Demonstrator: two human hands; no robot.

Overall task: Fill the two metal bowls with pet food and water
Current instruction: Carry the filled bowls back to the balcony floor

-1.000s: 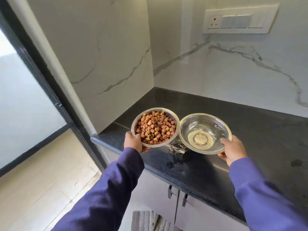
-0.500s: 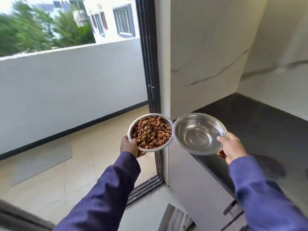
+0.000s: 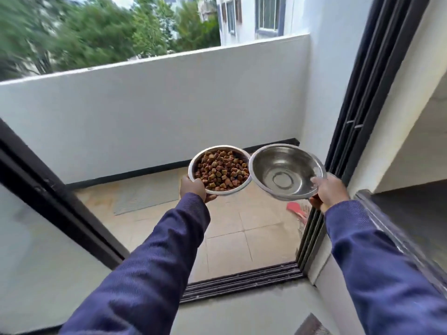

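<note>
Door track (image 3: 242, 281) ahead (red object (image 3: 296, 210) beyond).

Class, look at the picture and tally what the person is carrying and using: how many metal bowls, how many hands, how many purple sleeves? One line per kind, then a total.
Metal bowls: 2, the kibble bowl and the water bowl
Hands: 2, the left hand and the right hand
Purple sleeves: 2, the left sleeve and the right sleeve
Total: 6

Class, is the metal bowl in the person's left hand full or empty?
Full: the round metal bowl gripped by the left hand is heaped with brown pet-food pellets.
</note>
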